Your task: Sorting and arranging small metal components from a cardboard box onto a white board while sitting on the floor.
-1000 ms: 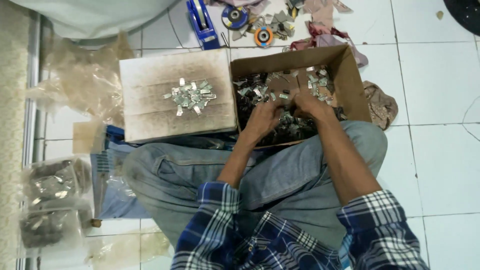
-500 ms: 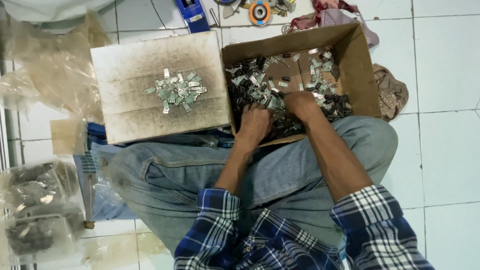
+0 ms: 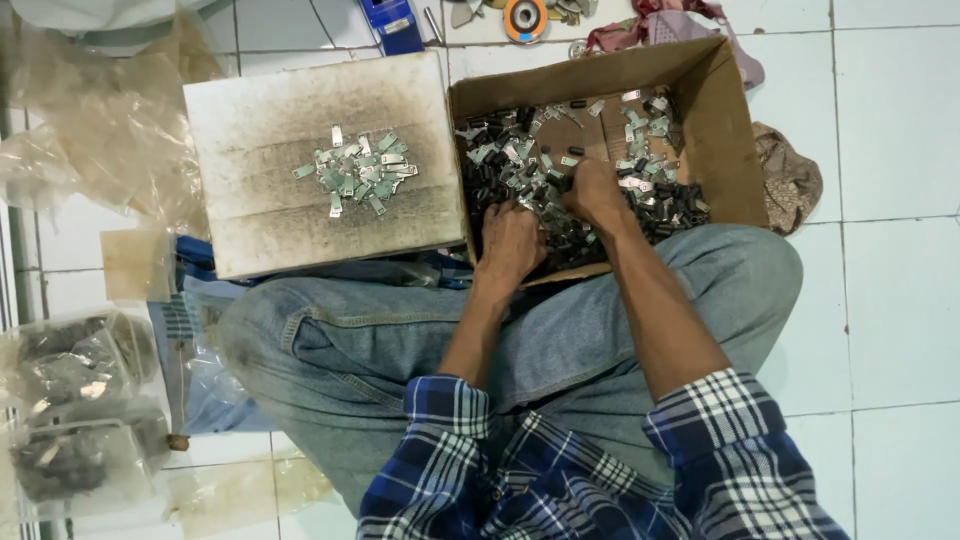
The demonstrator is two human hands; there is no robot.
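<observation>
Both hands digging down in the cardboard box [image 3: 725, 130] at upper centre-right of the frame. Left hand [image 3: 510, 245] resting knuckles-up on the near edge of the heap, fingers curled under and buried among the pieces; closed on something or not, impossible to tell. Right hand [image 3: 597, 192] sitting a little higher and to the right, also palm down, fingertips sunk into the heap, grip likewise hidden.

Going by size now. White tiled floor [image 3: 900, 300] filling the right side and top. Jeans-clad legs [image 3: 400, 350] crossing the middle, plaid blue sleeves [image 3: 720, 440] showing at bottom centre. Crumpled clear plastic sheeting [image 3: 100, 130] bunching at upper left. Stained white slab [image 3: 270, 200] lying just left of the box, touching its side wall, carrying a small pile of silvery metal tabs [image 3: 358, 175] near its centre. Box itself holding a mixed heap of small metal clips [image 3: 520, 160], dark ones and shiny ones, spreading wall to wall. Clear bags of dark parts [image 3: 70, 400] stacking at lower left. Brown rag [image 3: 790, 175] slumping just right of the box. Blue tape dispenser [image 3: 392, 22] and an orange-cored tape roll [image 3: 525, 18] peeking in at the top edge.
</observation>
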